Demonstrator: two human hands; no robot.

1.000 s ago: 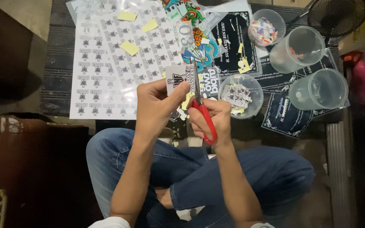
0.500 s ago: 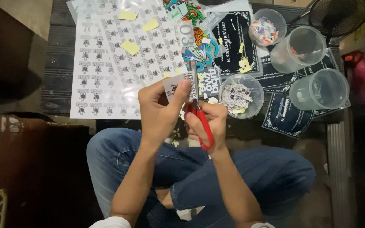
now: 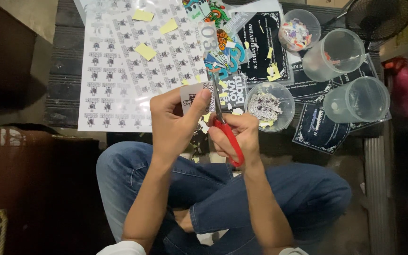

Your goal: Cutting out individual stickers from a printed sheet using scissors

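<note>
Both grips were closed: the left hand (image 3: 174,125) pinched a small sticker (image 3: 192,98), raised slightly since a second earlier, while the right hand (image 3: 239,137) worked red scissors (image 3: 224,127) at its three o'clock edge, a tub (image 3: 269,106) beyond.

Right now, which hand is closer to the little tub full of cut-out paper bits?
Right. The right hand, holding the red scissors, sits just beside the tub. The left hand, pinching a small paper piece, is farther away.

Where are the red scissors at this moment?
In the head view, the red scissors are near the centre, held in the right hand. Their blades point up beside the small printed paper piece in the left hand.
</note>
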